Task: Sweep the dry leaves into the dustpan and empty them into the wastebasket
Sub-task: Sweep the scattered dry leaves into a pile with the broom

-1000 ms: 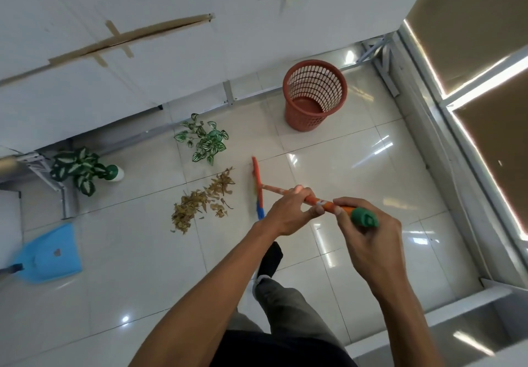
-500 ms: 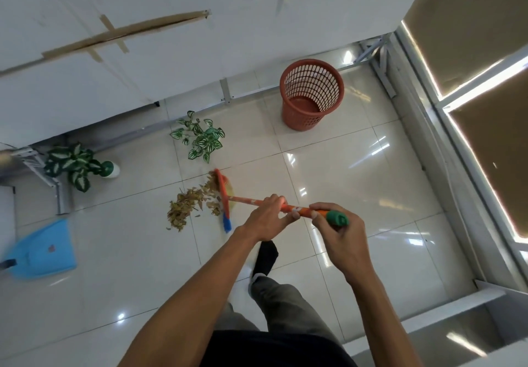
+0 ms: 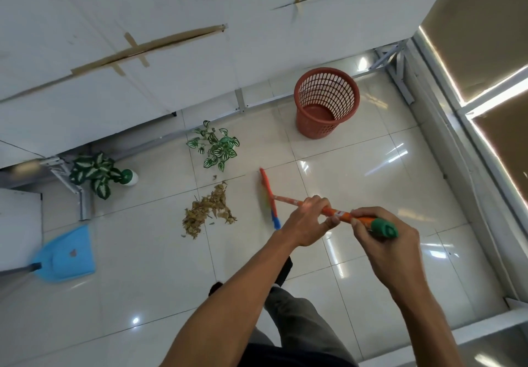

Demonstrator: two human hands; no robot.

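Curled left hand (image 3: 308, 223) and right hand (image 3: 384, 242) clasp broom (image 3: 288, 200).

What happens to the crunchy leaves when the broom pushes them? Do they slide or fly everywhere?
The dry leaves look thin and curled, so they are probably very light and may scatter under a fast stroke. The glossy floor tiles should let them slide easily. Loose bits lie apart from the pile, so some will likely stray past the broom.
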